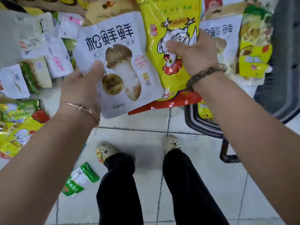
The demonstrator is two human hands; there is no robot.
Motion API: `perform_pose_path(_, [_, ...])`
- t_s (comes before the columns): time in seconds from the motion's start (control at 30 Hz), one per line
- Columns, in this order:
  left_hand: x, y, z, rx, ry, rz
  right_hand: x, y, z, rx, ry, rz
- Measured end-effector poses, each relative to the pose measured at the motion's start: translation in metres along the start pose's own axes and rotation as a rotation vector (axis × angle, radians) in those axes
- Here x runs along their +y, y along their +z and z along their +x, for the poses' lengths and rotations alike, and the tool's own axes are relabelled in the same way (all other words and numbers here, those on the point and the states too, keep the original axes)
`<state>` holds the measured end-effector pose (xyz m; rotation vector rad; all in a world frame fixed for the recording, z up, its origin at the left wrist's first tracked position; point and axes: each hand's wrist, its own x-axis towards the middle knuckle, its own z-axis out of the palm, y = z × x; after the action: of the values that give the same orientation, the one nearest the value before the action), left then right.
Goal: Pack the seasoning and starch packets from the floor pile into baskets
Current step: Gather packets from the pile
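Pale tiled floor [146, 168] fills the lower half of my feed. At the right edge is a big dark grey basket [285, 65]; I can't see into it from here. Just beside it, closer to me, is a low basket [201, 125] with a dark rim. Its handle [225, 151] is down on the tiles, and a small yellow packet [203, 111] shows inside.

The floor pile [42, 51] takes up the upper left: white and green packets overlapping, some face down. Further yellow rooster-print bags [17, 135] lie at lower left. At upper right is another heap [253, 51] of yellow-green bags with a second mushroom packet [224, 33] on it. I can't tell if that heap sits in a basket or on the floor.

Both held items are up off the floor, in the centre of the view, edges overlapping. The yellow rooster packet [172, 17] is on the right, print upside down to me. My right grip [194, 54] pinches it, thumb flat on the front and fingers hidden behind. The white mushroom packet [116, 62] is on the left, print upright. My left grip [81, 85] holds its lower left edge, thumb on the front and fingers out of sight behind.

Black trousers [120, 189] and two patterned shoes [105, 151] are below. A green-and-white packet [81, 179] lies alone on the tiles just beside the left shoe. There is a beaded bracelet [204, 73] on the right wrist and a thin bangle [84, 109] on the left.
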<state>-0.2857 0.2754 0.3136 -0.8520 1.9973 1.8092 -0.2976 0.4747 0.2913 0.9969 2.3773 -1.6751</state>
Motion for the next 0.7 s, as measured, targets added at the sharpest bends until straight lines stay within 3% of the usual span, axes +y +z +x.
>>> perform_pose_path(0.1, [-0.005, 0.054, -0.018, -0.106, -0.018, -0.120, 0.014, -0.065, 0.006, 0.044, 0.010, -0.019])
perform_pose_path(0.23, [-0.011, 0.126, -0.046, -0.194, 0.009, -0.090, 0.038, -0.141, 0.014, 0.135, 0.019, -0.047])
perform_pose_path(0.43, [-0.040, 0.198, -0.074, -0.167, 0.003, -0.013, 0.087, -0.233, 0.019, 0.211, 0.117, -0.078])
perform_pose_path(0.7, [-0.100, 0.228, -0.070, 0.041, 0.100, 0.586, 0.156, -0.263, 0.032, 0.166, 0.217, -0.164])
